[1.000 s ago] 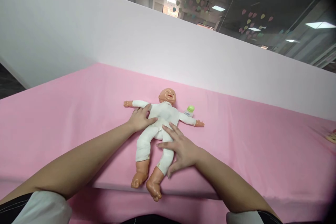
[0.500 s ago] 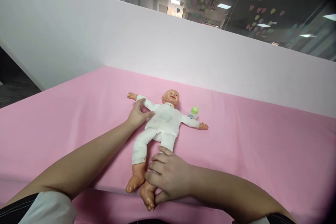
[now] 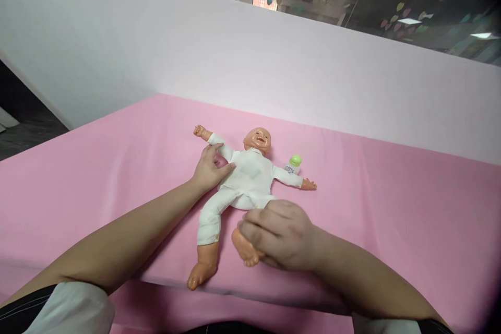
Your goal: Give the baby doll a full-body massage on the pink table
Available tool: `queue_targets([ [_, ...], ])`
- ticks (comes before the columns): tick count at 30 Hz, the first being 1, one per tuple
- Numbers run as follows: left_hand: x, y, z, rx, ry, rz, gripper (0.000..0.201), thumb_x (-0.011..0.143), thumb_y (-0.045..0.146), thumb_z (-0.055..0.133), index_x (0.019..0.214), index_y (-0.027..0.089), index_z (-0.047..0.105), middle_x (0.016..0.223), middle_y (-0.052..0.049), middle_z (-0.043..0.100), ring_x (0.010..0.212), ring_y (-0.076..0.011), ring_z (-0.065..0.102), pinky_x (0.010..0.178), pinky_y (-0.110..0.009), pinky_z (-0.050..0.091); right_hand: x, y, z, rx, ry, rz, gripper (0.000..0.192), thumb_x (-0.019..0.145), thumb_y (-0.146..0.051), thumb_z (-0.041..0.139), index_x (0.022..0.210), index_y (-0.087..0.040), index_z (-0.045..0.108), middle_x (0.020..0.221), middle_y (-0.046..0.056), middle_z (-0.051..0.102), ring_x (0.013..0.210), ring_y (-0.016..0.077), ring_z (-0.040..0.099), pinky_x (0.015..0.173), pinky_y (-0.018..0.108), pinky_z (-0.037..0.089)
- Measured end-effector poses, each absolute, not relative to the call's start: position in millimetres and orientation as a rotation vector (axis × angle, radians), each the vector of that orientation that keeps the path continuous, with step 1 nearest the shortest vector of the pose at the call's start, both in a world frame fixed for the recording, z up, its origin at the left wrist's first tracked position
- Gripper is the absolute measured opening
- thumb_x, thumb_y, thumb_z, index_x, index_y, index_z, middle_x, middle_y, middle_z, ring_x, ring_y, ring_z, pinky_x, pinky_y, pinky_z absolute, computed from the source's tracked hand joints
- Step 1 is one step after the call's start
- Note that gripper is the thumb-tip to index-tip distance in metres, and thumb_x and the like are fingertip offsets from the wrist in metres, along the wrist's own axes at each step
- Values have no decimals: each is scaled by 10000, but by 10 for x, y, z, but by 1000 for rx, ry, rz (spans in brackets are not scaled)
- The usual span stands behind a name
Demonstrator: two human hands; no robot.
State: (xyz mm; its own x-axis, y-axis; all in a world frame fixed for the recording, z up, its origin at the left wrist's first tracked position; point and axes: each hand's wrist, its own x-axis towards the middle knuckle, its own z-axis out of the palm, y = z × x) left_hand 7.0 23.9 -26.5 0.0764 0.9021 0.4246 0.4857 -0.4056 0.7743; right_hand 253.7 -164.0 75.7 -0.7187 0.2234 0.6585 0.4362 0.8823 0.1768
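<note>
Pink cloth [image 3: 371,209] covers the table, and one baby doll [image 3: 245,180] in a white suit is laid on it face up near the middle, head toward the far side and arms spread. One small bottle with a green cap [image 3: 294,163] is stood just beyond the doll's arm on the right, by its shoulder. Two bare hands are seen — both the person's own.

The left hand [image 3: 209,169] is laid flat on the doll's chest at the shoulder on the left, fingers together and thumb spread, pressing rather than gripping. The right hand [image 3: 282,235] is closed over the doll's leg on the right, fingers curled and clamped around the ankle; the bare foot [image 3: 245,248] sticks out from under the fingers, lifted and drawn in toward the body. The other leg is left stretched toward the near table edge.

A white partition [image 3: 235,57] is set along the far side of the table.

Half a second before, the held leg was stretched straight toward the near edge — it has since been bent up, and the right hand has been moved farther from the edge.
</note>
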Motion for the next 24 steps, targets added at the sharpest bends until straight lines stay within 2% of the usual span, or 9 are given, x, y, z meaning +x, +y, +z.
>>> queue_targets([
  [5,101,154,-260,2256,1252,1301,656,910,515,764,1469,233,573,1616,-181,468,1529,-376,495,1208,-612,519,2736,-1430,802,-575,-2215,-318,306,1031,-146,616,1319,-237,663,1238,72,834,971,183,806,784,305,631],
  [10,145,74,-219,2473,1104,1270,473,955,448,716,1370,237,633,1624,-165,490,1518,-350,520,1260,-570,476,2782,-1335,830,-600,-2108,-128,470,960,-37,561,1380,-244,599,1275,92,813,1189,206,803,897,325,677],
  [12,150,65,-211,2490,1058,1255,470,953,431,705,1376,240,631,1625,-159,494,1515,-343,528,1258,-555,484,2762,-1360,848,-587,-2113,-87,410,944,-58,593,1312,-236,626,1242,96,814,1128,218,809,895,346,669],
  [16,142,51,-204,2493,1088,1197,469,935,416,691,1365,238,633,1652,-154,486,1537,-353,513,1270,-570,476,2682,-1477,866,-613,-2323,-37,165,973,-122,638,1077,-236,698,1129,61,819,828,172,738,756,323,595],
  [21,152,25,-172,2445,1178,1097,451,911,405,691,1324,236,625,1667,-150,501,1562,-354,491,1292,-586,447,2620,-1664,931,-560,-2528,-22,303,921,-35,583,1121,-215,723,1313,90,791,941,206,699,851,370,590],
  [24,166,31,-167,2406,1179,1089,490,889,412,700,1341,243,614,1653,-146,512,1565,-356,485,1301,-588,434,2648,-1665,985,-549,-2495,89,279,947,-57,592,1134,-219,719,1315,96,792,982,203,724,889,377,605],
])
